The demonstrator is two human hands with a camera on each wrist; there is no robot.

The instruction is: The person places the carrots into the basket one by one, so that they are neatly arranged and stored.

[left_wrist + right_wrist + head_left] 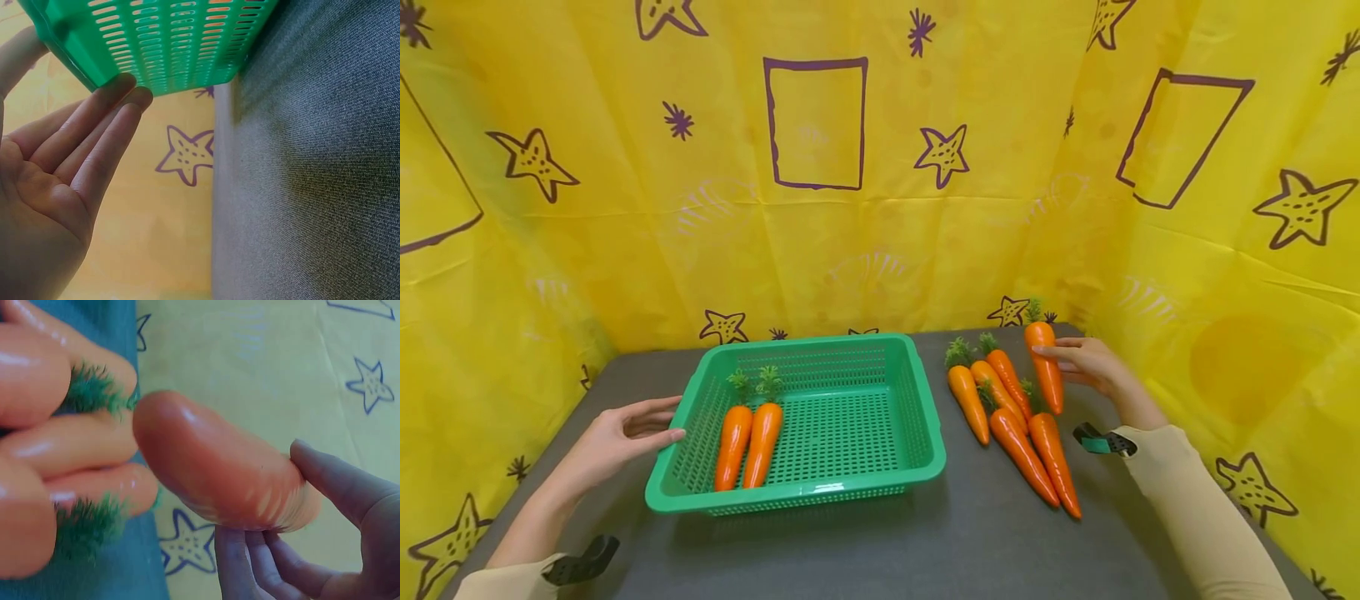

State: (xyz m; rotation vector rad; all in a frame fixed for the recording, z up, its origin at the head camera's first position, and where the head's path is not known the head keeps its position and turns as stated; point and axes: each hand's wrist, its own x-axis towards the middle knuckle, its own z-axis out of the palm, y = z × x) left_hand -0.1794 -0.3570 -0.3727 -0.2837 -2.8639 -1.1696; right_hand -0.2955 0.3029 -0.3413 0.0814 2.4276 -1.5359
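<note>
A green plastic basket [925, 417] stands on the table with two orange carrots with green tops, one of them a carrot [763, 442], in its left part. My left hand [632, 429] holds the basket's left rim, thumb over it and nearly straight fingers against the outer wall in the left wrist view. On the right, my right hand [1090, 362] grips another carrot [1045, 367] between thumb and fingers, its leafy top pointing away. The held carrot [212, 462] is above the table edge in the right wrist view. Several carrots [1022, 454] lie in a loose pile just left of that hand.
A grey cloth covers the table [850, 558]. Yellow curtains [880, 250] with purple starfish drawings enclose the back and both sides, close behind the basket and pile. Dark straps circle both wrists, over beige sleeves.
</note>
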